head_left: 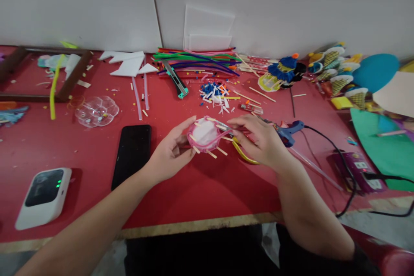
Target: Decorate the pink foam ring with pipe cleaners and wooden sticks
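Over the middle of the red table (200, 189), both hands have this little round craft piece (204, 133) lifted just off the surface. It's white in the middle, with short wooden sticks (221, 151) poking out around the rim and a pink strand (226, 134) looped in and out of them.

Left hand (170, 153) cups it from the side, thumb up on the far edge and fingers curled under. That looks to me like a way to hold it steady and tilted toward the face without crushing the sticks. Right hand (258, 140) is pinching the pink strand at the piece's right edge, fingertips tight together, probably so it doesn't go slack.

Blue glue gun (289, 131) lies just past that hand with its cord (326, 142) trailing off right, near enough to grab. Black phone (132, 153) sits flat to the left, well apart from the pile of cut bits (215, 92) further back.
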Tool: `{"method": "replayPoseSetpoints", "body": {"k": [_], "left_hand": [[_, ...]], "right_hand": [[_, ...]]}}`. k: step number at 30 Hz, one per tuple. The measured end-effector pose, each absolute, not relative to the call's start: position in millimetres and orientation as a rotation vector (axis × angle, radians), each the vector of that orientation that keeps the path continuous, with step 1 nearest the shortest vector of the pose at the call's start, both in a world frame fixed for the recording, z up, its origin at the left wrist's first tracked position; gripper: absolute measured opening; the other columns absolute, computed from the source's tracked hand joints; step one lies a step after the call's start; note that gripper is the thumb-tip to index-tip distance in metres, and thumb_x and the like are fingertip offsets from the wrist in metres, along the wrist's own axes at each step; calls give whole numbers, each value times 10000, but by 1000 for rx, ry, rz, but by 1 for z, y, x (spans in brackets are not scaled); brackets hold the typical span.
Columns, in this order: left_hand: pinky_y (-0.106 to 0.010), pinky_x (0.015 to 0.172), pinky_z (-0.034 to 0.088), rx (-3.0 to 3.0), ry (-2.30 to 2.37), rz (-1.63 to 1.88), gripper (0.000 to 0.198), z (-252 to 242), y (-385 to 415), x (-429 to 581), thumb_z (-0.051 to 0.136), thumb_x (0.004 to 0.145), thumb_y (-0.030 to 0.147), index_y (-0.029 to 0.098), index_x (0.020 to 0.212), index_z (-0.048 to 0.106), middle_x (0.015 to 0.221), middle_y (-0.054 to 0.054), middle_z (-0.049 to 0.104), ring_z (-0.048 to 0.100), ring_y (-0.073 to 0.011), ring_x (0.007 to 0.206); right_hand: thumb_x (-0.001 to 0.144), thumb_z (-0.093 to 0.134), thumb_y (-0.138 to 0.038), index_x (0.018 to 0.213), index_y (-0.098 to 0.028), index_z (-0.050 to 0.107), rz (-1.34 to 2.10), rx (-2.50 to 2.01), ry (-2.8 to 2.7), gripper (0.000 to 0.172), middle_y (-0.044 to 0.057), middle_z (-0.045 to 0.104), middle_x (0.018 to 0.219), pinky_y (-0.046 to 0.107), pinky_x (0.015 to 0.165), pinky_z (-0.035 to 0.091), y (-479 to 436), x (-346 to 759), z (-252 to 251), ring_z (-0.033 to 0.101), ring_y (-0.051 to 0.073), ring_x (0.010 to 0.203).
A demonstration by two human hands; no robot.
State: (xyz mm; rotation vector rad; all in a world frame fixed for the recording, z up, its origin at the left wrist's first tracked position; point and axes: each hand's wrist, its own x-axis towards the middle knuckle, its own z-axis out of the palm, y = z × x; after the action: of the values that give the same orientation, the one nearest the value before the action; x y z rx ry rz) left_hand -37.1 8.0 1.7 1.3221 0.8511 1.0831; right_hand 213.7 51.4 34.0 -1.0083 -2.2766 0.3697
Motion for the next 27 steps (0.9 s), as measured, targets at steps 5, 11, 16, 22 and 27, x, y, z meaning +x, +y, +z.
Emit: {"method": "replayPoseSetpoints", "body": {"k": [5,11,16,22,27], "left_hand": [[-294,1010,470,1279,870,1108,669,-1,9,-36,645,857,166,259,1466,384,1356,-119,613,641,-169,1129],[-304,1017,477,1155,983,1096,709,6,9,-39,710,808,183,278,1446,417,1475,-96,505,597,-203,1205],[-307,1014,481,973,953,1109,709,11,9,-38,770,749,172,325,1387,500,1385,-50,599,622,-200,1164],[-279,918,541,701,895,1134,707,19,10,-35,786,703,105,337,1332,561,1113,-3,733,692,-138,933],[-269,851,577,618,918,1167,669,23,11,-34,797,686,103,332,1284,605,1029,8,744,692,-133,884]], "right_hand": [[897,559,-126,986,-212,652,235,-885,-2194,155,38,696,890,320,766,529,47,212,38,658,169,833],[845,594,-59,1005,-210,681,91,-775,-2163,237,44,686,886,320,737,527,39,207,41,648,167,800],[834,612,-54,1005,-207,683,31,-754,-2176,240,38,663,859,305,686,510,40,206,36,618,154,760],[848,582,-53,1031,-241,670,74,-745,-2199,277,22,632,851,310,674,500,40,205,34,598,153,752],[859,542,-33,1015,-214,677,130,-754,-2248,275,39,622,859,322,707,492,39,201,34,585,163,785]]}}
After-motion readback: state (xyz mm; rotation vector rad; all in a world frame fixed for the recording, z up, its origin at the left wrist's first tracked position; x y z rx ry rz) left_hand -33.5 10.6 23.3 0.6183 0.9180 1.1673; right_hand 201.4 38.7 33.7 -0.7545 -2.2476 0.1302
